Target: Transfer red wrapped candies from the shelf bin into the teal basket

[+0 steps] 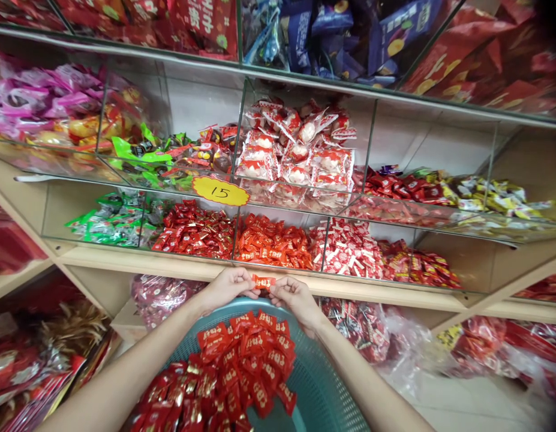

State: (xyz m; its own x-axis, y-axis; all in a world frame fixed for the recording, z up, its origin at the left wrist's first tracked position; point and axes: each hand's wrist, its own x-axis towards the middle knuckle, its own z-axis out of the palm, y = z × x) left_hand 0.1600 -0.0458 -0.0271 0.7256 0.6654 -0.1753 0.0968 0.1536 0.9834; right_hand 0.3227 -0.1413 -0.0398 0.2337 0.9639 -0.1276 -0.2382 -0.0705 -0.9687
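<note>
A small red wrapped candy [264,281] is stretched between my two hands just above the far rim of a teal plastic basket [320,384]. My left hand [229,288] pinches its left end, fingers closed. My right hand [295,298] pinches its right end, fingers closed too. Inside the basket lies a heap of the same red candies [233,372]. Directly behind my hands, the clear bin of orange-red candies [273,243] sits on the lowest glass-fronted shelf.
Clear-walled bins hold green [109,222], red [194,231] and red-white candies [349,246]. A yellow price tag [220,191] reads 15. A wooden shelf edge [372,291] runs just behind my hands. Plastic bags of sweets [376,336] lie below.
</note>
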